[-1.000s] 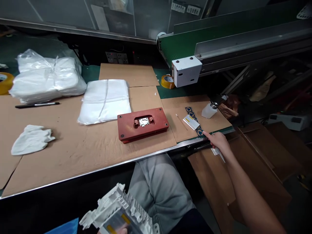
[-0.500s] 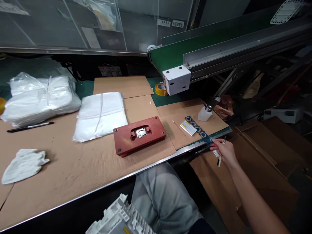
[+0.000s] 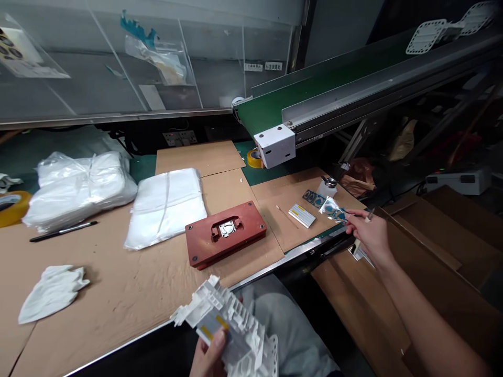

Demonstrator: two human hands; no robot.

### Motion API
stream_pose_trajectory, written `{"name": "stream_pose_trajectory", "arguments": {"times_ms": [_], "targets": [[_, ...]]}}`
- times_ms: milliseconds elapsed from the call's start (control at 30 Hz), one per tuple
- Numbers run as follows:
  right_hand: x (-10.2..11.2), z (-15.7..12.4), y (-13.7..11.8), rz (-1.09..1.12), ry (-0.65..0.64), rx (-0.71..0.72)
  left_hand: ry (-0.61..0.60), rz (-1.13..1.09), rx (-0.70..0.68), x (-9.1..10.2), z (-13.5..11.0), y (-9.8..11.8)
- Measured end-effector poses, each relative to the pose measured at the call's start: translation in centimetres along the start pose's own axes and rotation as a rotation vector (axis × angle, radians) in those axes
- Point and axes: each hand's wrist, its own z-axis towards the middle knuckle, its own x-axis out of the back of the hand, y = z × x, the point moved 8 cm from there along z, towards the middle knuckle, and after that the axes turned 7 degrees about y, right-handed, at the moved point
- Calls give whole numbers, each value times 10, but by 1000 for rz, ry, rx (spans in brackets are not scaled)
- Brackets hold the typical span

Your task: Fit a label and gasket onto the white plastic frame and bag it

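Apparently mid-handling of blue ring-patterned strip [image 3: 335, 211] | pinching its end near counter's [image 3: 118, 293] right front corner, right hand [image 3: 371, 235], slim tool [image 3: 357, 245] tucked along | gripping white plastic part [image 3: 244, 322] by front edge, left hand [image 3: 210, 353] | next, probably needing light, level pinch | looking glossy, glare-patched; ribbed, yellow-marked

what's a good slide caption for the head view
Left hand holds a white molded part; right hand, a slim tool in it, touches the end of a blue-patterned strip.
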Motion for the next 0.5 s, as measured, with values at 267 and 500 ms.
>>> {"name": "stream_pose_trajectory", "arguments": {"times_ms": [267,500], "targets": [[-4,-90,49,524,-164,-593,-194,-349,41,-66,36,23],[8,-157,77,201,-285,-583,-538,-503,61,-86,41,38]]}}
